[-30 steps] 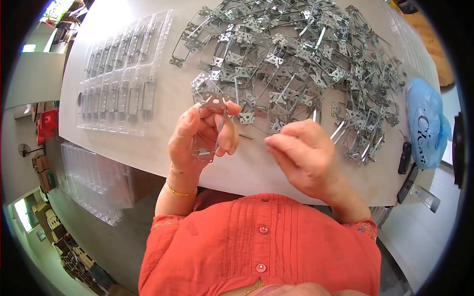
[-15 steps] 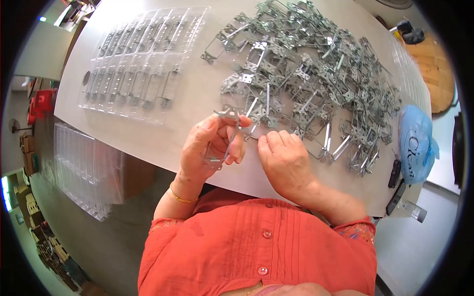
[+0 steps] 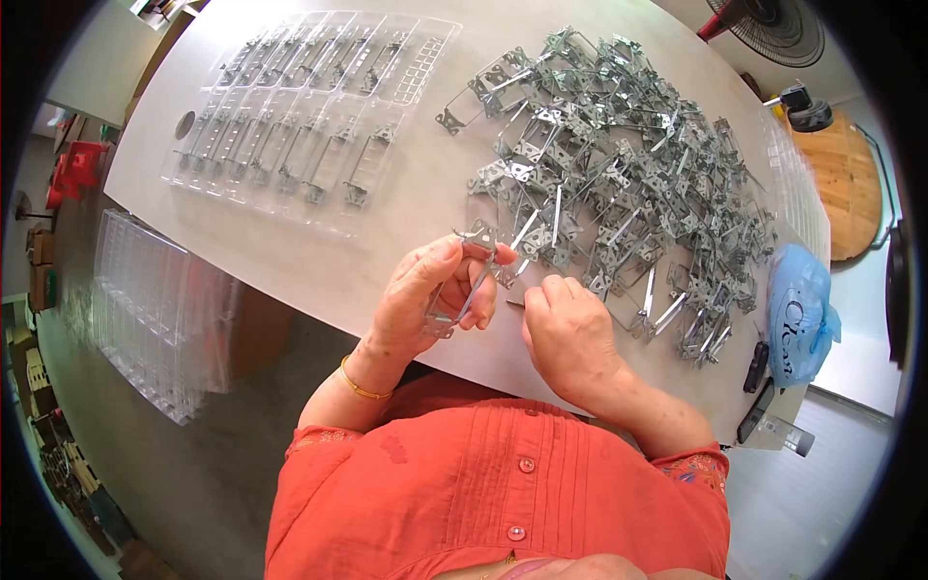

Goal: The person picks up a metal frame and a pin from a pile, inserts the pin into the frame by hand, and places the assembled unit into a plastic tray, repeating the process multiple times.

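In my left hand [image 3: 420, 295] is a metal bracket [image 3: 478, 238], a thin frame with punched end plates, held above the table's near edge. My fingers wrap round its long side, hiding part of it. My right hand [image 3: 572, 333] is closed just to the right, knuckles up, apart from the bracket. A short dark tip [image 3: 515, 304] pokes out by its fingers; what it belongs to is hidden. Beyond both hands spreads a large pile of similar metal brackets [image 3: 619, 184]. A clear plastic tray [image 3: 420, 72] at the far left holds several brackets in two rows of slots.
Stacked clear trays [image 3: 159, 309] stand below the table's left edge. A blue plastic bag [image 3: 800, 314], a black phone-like object [image 3: 755, 411] and a clear bottle [image 3: 788, 435] lie at the right. A fan [image 3: 768, 24] and a round wooden board [image 3: 839, 174] are further back.
The camera view has shifted, so table and tray appear moved, and the fan shows more fully. My left hand still holds the bracket; my right hand stays closed beside it.
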Tool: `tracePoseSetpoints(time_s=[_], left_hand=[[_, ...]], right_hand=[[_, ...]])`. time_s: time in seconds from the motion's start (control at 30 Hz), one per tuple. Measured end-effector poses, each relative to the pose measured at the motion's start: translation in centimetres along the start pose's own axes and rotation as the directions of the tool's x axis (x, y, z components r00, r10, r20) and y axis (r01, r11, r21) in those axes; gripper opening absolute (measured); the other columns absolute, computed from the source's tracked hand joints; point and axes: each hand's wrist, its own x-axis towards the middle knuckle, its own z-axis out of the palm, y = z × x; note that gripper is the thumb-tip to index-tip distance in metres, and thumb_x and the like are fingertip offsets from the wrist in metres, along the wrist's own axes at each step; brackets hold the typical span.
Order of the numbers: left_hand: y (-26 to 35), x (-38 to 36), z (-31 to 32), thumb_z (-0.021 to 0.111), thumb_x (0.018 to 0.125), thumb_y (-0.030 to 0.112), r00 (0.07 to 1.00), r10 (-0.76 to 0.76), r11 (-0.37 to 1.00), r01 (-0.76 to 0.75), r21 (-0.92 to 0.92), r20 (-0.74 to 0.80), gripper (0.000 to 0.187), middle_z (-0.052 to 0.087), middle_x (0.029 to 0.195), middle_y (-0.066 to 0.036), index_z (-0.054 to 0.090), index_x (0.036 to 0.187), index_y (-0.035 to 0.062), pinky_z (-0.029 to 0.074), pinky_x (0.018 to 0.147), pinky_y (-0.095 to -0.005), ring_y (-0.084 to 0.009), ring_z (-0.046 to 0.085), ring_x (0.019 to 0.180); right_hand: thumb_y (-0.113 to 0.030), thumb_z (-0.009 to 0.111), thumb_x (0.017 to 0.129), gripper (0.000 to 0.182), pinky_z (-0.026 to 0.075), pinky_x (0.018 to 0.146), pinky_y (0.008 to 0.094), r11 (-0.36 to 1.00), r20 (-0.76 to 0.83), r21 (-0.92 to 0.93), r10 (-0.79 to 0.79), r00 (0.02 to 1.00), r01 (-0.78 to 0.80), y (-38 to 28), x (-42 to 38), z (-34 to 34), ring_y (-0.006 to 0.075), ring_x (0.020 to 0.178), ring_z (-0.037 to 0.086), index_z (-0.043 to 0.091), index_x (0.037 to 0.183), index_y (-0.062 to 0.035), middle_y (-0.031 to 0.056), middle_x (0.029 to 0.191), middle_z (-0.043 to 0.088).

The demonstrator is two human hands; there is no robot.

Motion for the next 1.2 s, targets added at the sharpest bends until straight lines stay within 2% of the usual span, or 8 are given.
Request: tracePoseSetpoints(time_s=[0.27, 0.37, 0.6, 0.7, 0.8, 0.9, 1.03, 1.2], left_hand=[[0.0, -0.1, 0.3, 0.035, 0.11, 0.038, 1.0, -0.013, 1.0, 0.013, 0.028, -0.011, 0.055, 0.059, 0.068, -0.011, 0.061, 0.129, -0.0059, 0.048, 0.061, -0.0339, -0.0155, 0.05, 0.053], [-0.1, -0.1, 0.4, 0.035, 0.11, 0.039, 0.999, -0.022, 0.999, 0.024, 0.045, -0.031, 0.055, 0.059, 0.068, -0.011, 0.061, 0.128, -0.0061, 0.048, 0.061, -0.0337, -0.0154, 0.05, 0.053], [0.1, -0.1, 0.4, 0.043, 0.11, 0.039, 0.999, -0.043, 0.999, 0.043, 0.003, -0.021, 0.053, 0.061, 0.073, -0.01, 0.06, 0.128, -0.0084, 0.046, 0.06, -0.0291, -0.0144, 0.053, 0.06], [0.0, 0.0, 0.3, 0.043, 0.11, 0.039, 0.998, -0.058, 0.998, 0.058, 0.005, -0.019, 0.052, 0.061, 0.073, -0.01, 0.059, 0.129, -0.008, 0.045, 0.06, -0.0284, -0.0137, 0.053, 0.061], [0.0, 0.1, 1.0, 0.039, 0.11, 0.04, 0.993, -0.088, 0.986, 0.099, 0.136, -0.083, 0.056, 0.061, 0.069, -0.011, 0.059, 0.128, -0.0093, 0.045, 0.057, -0.0294, -0.0147, 0.052, 0.056], [0.2, 0.0, 1.4, 0.044, 0.109, 0.04, 0.99, -0.12, 0.98, 0.131, 0.153, -0.08, 0.054, 0.063, 0.074, -0.012, 0.059, 0.128, -0.0083, 0.044, 0.057, -0.0268, -0.0145, 0.054, 0.061], [-0.1, -0.2, 1.7, 0.05, 0.108, 0.038, 0.987, -0.118, 0.973, 0.137, 0.187, -0.109, 0.051, 0.065, 0.077, -0.011, 0.059, 0.128, -0.007, 0.043, 0.057, -0.0252, -0.0142, 0.057, 0.066], [-0.4, -0.4, 1.6, 0.061, 0.103, 0.035, 0.993, -0.107, 0.949, 0.116, 0.295, -0.047, 0.048, 0.064, 0.081, -0.007, 0.06, 0.13, -0.0051, 0.042, 0.058, -0.0238, -0.0123, 0.057, 0.071]], right_hand=[[-0.009, 0.065, 0.086, 0.011, 0.059, 0.064, 0.0403, 0.974, 0.464, 0.201, 0.001, 0.886, -0.106, 0.8, 1.1, -2.6, 0.0322, 0.076, 0.071, 0.064, 0.091, 0.0, 0.0177, 0.095, 0.063], [-0.012, 0.066, 0.087, 0.013, 0.059, 0.065, 0.0404, 0.979, 0.525, 0.169, 0.012, 0.851, -0.118, 0.4, 1.5, -2.9, 0.0318, 0.074, 0.071, 0.064, 0.092, 0.0008, 0.0185, 0.094, 0.065], [-0.014, 0.065, 0.089, 0.016, 0.057, 0.063, 0.0438, 0.937, 0.46, 0.33, -0.055, 0.886, -0.113, 1.2, 0.3, -3.3, 0.0334, 0.075, 0.071, 0.062, 0.096, 0.0005, 0.0191, 0.086, 0.067], [-0.008, 0.066, 0.089, 0.014, 0.056, 0.063, 0.0422, 0.785, 0.396, 0.564, 0.017, 0.918, -0.258, 1.7, 0.6, -5.1, 0.0324, 0.072, 0.071, 0.059, 0.099, -0.0006, 0.0174, 0.083, 0.068], [-0.002, 0.07, 0.092, 0.017, 0.056, 0.062, 0.0325, 0.479, 0.335, 0.786, 0.203, 0.92, -0.391, 1.8, 0.6, -5.4, 0.0226, 0.067, 0.071, 0.06, 0.106, -0.0016, 0.0127, 0.082, 0.068], [0.0, 0.068, 0.094, 0.019, 0.054, 0.06, 0.03, 0.278, 0.222, 0.906, 0.33, 0.918, -0.319, 1.0, 1.4, -5.5, 0.0155, 0.068, 0.071, 0.062, 0.112, -0.0011, 0.0109, 0.088, 0.071], [0.002, 0.067, 0.094, 0.022, 0.053, 0.06, 0.0265, 0.48, 0.086, 0.852, 0.264, 0.961, -0.208, 1.6, 1.6, -4.4, 0.0104, 0.068, 0.068, 0.063, 0.115, -0.0009, 0.009, 0.09, 0.072], [0.002, 0.067, 0.094, 0.019, 0.054, 0.06, 0.0271, 0.502, 0.096, 0.837, 0.258, 0.961, -0.219, 1.9, 1.4, -4.9, 0.0127, 0.067, 0.067, 0.063, 0.113, -0.0012, 0.0102, 0.091, 0.072]])
